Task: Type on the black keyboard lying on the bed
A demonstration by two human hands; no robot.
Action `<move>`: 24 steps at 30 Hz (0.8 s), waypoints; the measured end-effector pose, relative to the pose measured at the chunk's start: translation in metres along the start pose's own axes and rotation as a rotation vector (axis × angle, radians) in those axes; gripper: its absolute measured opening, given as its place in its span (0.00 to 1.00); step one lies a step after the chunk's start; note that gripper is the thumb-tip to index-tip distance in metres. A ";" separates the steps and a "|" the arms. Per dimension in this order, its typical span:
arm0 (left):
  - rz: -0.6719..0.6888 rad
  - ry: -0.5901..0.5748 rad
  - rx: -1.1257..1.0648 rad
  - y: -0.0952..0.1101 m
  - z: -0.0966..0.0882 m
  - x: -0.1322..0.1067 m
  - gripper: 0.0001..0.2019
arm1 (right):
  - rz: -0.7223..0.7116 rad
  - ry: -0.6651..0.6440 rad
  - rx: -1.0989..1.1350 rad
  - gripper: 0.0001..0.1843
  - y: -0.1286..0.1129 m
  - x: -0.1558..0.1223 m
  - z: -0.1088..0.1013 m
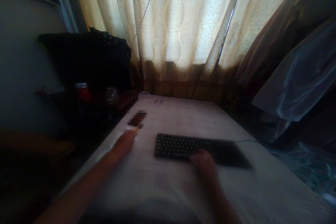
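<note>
Left hand (pixel 127 140): pinching yellow stick (pixel 138 127), nine o'clock of keyboard (pixel 175 143). Right hand (pixel 204 161): six-o'clock edge, grip I can't tell; best kept light.

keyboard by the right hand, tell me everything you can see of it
The keyboard is black, long and rectangular, apparently plastic, with rows of small keys showing clearest at its left end; the right end is too dark and blurred to make out. It lies on a pale cloth, slightly slanted, its right end nearer the viewer. A thin cord runs off rightward from its far side. The right hand is over its near edge; whether fingers press keys is unclear.
</note>
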State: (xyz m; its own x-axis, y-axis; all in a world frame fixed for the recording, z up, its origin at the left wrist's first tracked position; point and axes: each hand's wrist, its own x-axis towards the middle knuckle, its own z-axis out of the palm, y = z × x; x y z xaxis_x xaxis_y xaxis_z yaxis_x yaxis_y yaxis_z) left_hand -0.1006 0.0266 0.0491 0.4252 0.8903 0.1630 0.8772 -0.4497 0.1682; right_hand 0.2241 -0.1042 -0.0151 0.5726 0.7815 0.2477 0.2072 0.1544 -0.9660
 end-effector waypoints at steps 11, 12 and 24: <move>0.050 -0.040 -0.168 0.016 -0.014 -0.015 0.21 | 0.137 -0.096 0.315 0.19 -0.019 -0.003 0.000; 0.084 -0.037 -0.223 0.031 -0.013 -0.015 0.20 | 0.153 -0.115 0.345 0.18 -0.022 -0.004 0.002; 0.080 -0.105 -0.943 0.171 0.040 0.010 0.18 | 0.284 -0.239 0.502 0.15 -0.032 -0.001 0.023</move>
State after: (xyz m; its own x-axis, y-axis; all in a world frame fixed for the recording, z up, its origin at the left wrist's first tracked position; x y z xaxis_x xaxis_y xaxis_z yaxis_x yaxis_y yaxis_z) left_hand 0.0622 -0.0384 0.0403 0.5342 0.8356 0.1280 0.3227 -0.3415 0.8828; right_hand 0.1987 -0.0962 0.0140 0.3455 0.9384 0.0093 -0.3587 0.1412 -0.9227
